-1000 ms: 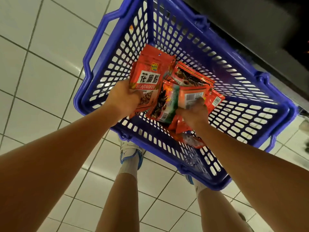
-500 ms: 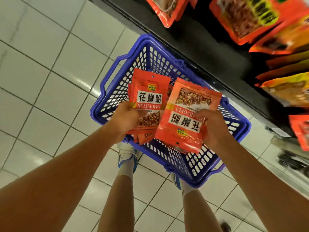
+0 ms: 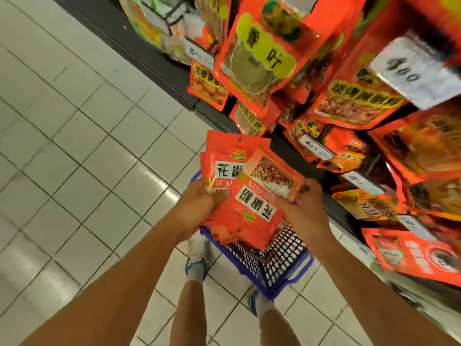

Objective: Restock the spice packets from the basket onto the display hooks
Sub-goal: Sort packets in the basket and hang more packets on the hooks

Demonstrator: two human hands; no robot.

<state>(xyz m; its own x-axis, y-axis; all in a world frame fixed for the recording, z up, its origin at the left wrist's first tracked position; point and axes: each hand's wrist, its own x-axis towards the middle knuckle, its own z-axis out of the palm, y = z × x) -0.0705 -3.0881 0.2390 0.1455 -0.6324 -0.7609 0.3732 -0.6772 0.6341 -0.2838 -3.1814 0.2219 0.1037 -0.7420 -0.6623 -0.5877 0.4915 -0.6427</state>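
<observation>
Both hands are up off the blue basket (image 3: pixel 274 273) now, each full of red spice packets, and nothing from this batch is hanging yet. The left hand (image 3: pixel 197 208) grips an upright stack (image 3: pixel 224 161); its front label reads 花椒 and "HUA", the rest covered. The right hand (image 3: pixel 303 211) clutches a second bunch (image 3: pixel 252 208), turned upside down and overlapping the first, the same characters inverted. The basket sits on the floor tiles (image 3: pixel 74 158) directly beneath, its contents hidden behind the packets. At the right edge the display rack (image 3: pixel 349 101) is packed with hanging orange packets; its price tags are too blurred to read. Sorting comes next, I'd say, then hooking.
</observation>
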